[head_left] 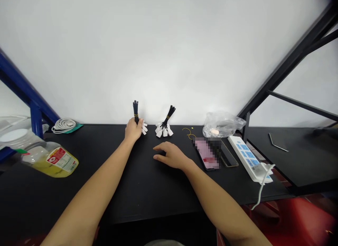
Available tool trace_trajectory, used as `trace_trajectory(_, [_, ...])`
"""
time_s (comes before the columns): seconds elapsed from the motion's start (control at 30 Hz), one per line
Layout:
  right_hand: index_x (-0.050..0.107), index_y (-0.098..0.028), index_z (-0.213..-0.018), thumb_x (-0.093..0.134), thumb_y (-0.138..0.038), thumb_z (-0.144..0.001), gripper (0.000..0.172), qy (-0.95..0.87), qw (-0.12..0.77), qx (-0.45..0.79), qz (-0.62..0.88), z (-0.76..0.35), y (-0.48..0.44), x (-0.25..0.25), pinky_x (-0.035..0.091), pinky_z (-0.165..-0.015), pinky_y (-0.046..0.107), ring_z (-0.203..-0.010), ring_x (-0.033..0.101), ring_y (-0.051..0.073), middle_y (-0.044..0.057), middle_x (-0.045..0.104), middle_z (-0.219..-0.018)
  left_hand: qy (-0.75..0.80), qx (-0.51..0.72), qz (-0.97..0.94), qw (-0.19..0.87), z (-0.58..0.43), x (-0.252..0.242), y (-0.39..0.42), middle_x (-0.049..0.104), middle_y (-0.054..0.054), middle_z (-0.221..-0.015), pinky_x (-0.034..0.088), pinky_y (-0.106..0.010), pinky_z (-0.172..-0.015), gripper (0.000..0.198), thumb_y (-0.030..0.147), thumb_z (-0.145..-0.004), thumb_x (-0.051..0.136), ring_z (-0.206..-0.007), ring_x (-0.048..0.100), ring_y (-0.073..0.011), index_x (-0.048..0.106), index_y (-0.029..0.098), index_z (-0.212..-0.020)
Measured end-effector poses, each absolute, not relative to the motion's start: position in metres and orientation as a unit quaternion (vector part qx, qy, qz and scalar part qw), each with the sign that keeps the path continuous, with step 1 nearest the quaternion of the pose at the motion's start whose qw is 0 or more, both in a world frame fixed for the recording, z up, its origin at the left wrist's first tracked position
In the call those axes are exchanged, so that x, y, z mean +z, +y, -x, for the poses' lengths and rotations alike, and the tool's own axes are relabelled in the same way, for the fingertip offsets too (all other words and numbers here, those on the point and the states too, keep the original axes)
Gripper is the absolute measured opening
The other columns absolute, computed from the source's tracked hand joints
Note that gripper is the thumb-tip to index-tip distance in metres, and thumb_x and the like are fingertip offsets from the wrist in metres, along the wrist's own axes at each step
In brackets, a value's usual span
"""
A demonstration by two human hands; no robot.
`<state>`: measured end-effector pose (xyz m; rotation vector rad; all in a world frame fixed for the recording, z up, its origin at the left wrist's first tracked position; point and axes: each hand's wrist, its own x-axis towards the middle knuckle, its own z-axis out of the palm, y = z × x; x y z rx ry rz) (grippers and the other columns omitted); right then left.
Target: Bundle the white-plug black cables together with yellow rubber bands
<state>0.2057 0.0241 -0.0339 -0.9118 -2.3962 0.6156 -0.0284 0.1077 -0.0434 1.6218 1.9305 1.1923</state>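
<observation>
The left hand (133, 130) is closed around an upright bundle of black wires (135, 111), gripping it low down, just above a spray of white plugs (144, 129) that fan out past the fingers. A yellow band (136, 115) circles the wires just above the grip. Just to the right stands a second bundle of black wires (168, 116), leaning to the right and also banded in yellow. It stands on its own white plugs (163, 131), and nothing touches it.

The right hand (170, 156) lies palm down on the black counter (137, 193), fingers loosely curved and empty, nearest the second bundle but apart from it.

Further right lie a thin yellow wire (188, 133), a phone with a pixelated screen (206, 153), a clear plastic bag (224, 123) and a white power strip with blue switches (248, 156). To the left are a coiled white cable (63, 126) and a plastic bottle of yellow liquid (50, 159), lying on its side at the counter's edge.
</observation>
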Motion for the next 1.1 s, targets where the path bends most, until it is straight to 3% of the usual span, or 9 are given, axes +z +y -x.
trace_trajectory(0.1, [0.071,-0.023,-0.116,0.069,-0.037,-0.088,0.031,-0.882,0.232,0.218,0.348,-0.209,0.027,-0.033,0.049,-0.092,0.037,-0.103,0.067,0.023,0.007,0.074,-0.110,0.682,0.431,-0.559,0.191,0.025,-0.047,0.114,0.069,-0.017,-0.117,0.049,-0.041,-0.091,0.035,0.048,-0.094,0.050,-0.112,0.064,-0.0291,0.056,0.017,-0.110])
trace_trajectory(0.23, [0.069,-0.021,-0.119,0.067,-0.037,-0.090,0.033,-0.884,0.206,0.209,0.365,-0.211,0.029,-0.032,0.048,-0.093,0.036,-0.105,0.066,0.022,0.007,0.073,-0.113,0.661,0.462,-0.550,0.219,0.024,-0.053,0.109,0.061,-0.015,-0.134,0.043,-0.042,-0.103,0.058,0.048,-0.081,0.070,-0.125,0.057,-0.0302,0.051,0.018,-0.127])
trace_trajectory(0.33, [0.069,-0.020,-0.120,0.068,-0.037,-0.090,0.035,-0.891,0.184,0.206,0.360,-0.210,0.030,-0.033,0.047,-0.094,0.036,-0.106,0.065,0.023,0.008,0.073,-0.114,0.672,0.506,-0.517,0.159,0.021,-0.050,0.091,0.054,-0.017,-0.142,0.036,-0.046,-0.111,0.066,0.046,-0.078,0.073,-0.134,0.048,-0.0322,0.049,0.018,-0.133])
trace_trajectory(0.43, [0.069,-0.018,-0.120,0.070,-0.037,-0.088,0.037,-0.905,0.163,0.202,0.337,-0.209,0.029,-0.035,0.046,-0.097,0.037,-0.109,0.064,0.025,0.009,0.072,-0.116,0.633,0.594,-0.496,0.040,0.008,-0.039,0.066,0.056,-0.014,-0.137,0.036,-0.044,-0.112,0.051,0.040,-0.086,0.065,-0.132,0.048,-0.0284,0.052,0.019,-0.130])
trace_trajectory(0.5, [0.069,-0.017,-0.119,0.071,-0.036,-0.087,0.037,-0.910,0.160,0.199,0.326,-0.208,0.029,-0.036,0.045,-0.098,0.037,-0.110,0.063,0.026,0.010,0.072,-0.116,0.578,0.615,-0.536,0.036,-0.004,-0.032,0.049,0.065,-0.010,-0.118,0.045,-0.039,-0.102,0.030,0.037,-0.090,0.059,-0.113,0.059,-0.0237,0.061,0.021,-0.116])
trace_trajectory(0.6, [0.069,-0.016,-0.118,0.071,-0.034,-0.088,0.035,-0.912,0.169,0.196,0.317,-0.207,0.030,-0.036,0.044,-0.098,0.038,-0.107,0.063,0.025,0.010,0.072,-0.114,0.518,0.546,-0.644,0.137,-0.020,-0.030,0.031,0.069,-0.004,-0.091,0.050,-0.032,-0.083,0.021,0.037,-0.093,0.054,-0.084,0.063,-0.0182,0.067,0.020,-0.096])
trace_trajectory(0.7, [0.070,-0.016,-0.113,0.072,-0.032,-0.087,0.031,-0.916,0.167,0.189,0.312,-0.206,0.030,-0.038,0.044,-0.095,0.037,-0.103,0.063,0.024,0.010,0.072,-0.110,0.501,0.430,-0.713,0.236,-0.025,-0.042,0.025,0.069,-0.001,-0.080,0.047,-0.029,-0.070,0.023,0.038,-0.092,0.054,-0.071,0.061,-0.0164,0.069,0.020,-0.091])
trace_trajectory(0.87, [0.073,-0.017,-0.102,0.072,-0.034,-0.087,0.023,-0.920,0.149,0.168,0.320,-0.206,0.031,-0.040,0.043,-0.093,0.037,-0.097,0.061,0.022,0.009,0.070,-0.104,0.493,0.320,-0.745,0.316,-0.020,-0.058,0.027,0.072,-0.001,-0.084,0.045,-0.030,-0.070,0.028,0.039,-0.095,0.049,-0.075,0.064,-0.0175,0.068,0.021,-0.088])
trace_trajectory(1.1, [0.073,-0.017,-0.103,0.071,-0.035,-0.088,0.023,-0.921,0.150,0.166,0.318,-0.206,0.033,-0.043,0.042,-0.094,0.037,-0.098,0.060,0.022,0.009,0.070,-0.105,0.506,0.292,-0.762,0.280,-0.020,-0.056,0.027,0.071,-0.002,-0.090,0.045,-0.032,-0.073,0.029,0.037,-0.097,0.045,-0.082,0.064,-0.0200,0.069,0.022,-0.091])
